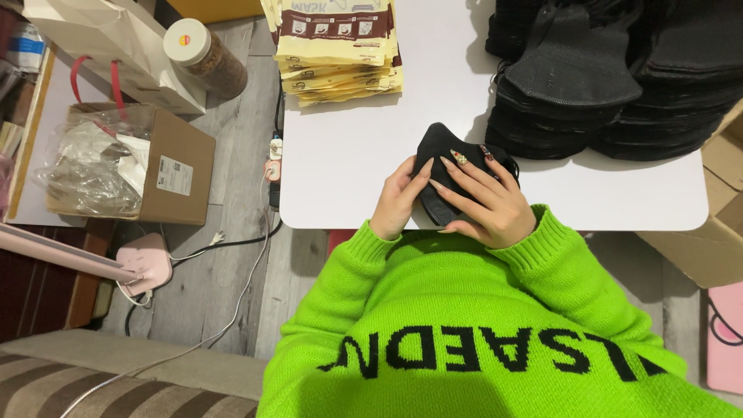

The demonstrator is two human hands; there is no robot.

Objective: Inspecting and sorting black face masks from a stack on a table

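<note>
Holding black mask [443, 166] with left hand [398, 200], right hand [486, 200].

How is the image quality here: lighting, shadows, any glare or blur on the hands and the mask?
Head view: even, bright light and sharp focus on both hands, left hand and right hand; the black mask loses surface detail, the white table is bright without glare, soft shadows lie beneath the mask pile.
</note>
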